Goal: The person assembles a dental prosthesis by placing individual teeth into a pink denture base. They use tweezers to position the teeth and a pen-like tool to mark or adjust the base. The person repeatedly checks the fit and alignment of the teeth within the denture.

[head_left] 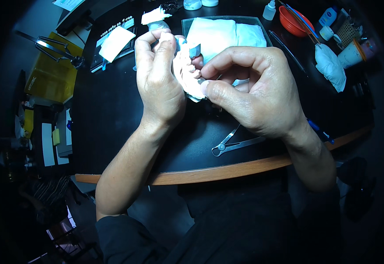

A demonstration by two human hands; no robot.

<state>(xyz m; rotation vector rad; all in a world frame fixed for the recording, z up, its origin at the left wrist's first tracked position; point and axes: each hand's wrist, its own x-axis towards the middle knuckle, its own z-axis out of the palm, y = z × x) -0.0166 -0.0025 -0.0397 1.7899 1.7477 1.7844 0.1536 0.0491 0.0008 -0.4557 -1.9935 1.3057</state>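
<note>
My left hand (160,81) is wrapped round a pale dental cast (185,72) with a row of teeth, holding it up above the dark tabletop. A small blue-grey piece (195,50) shows at the cast's upper right. At the cast's lower right edge, my right hand (264,90) has its thumb and forefinger closed in a pinch against the teeth. Any small part between those fingertips is hidden. Below the right hand, a metal caliper (227,147) lies on the table, partly covered by that hand.
Behind my hands, folded white cloths (218,33) rest on a glass plate. An orange bowl (294,22), a dropper bottle (269,10) and a wrapped white bundle (330,66) stand back right. A tray of tooth samples (117,39) lies back left. The table's wooden edge (218,170) runs in front.
</note>
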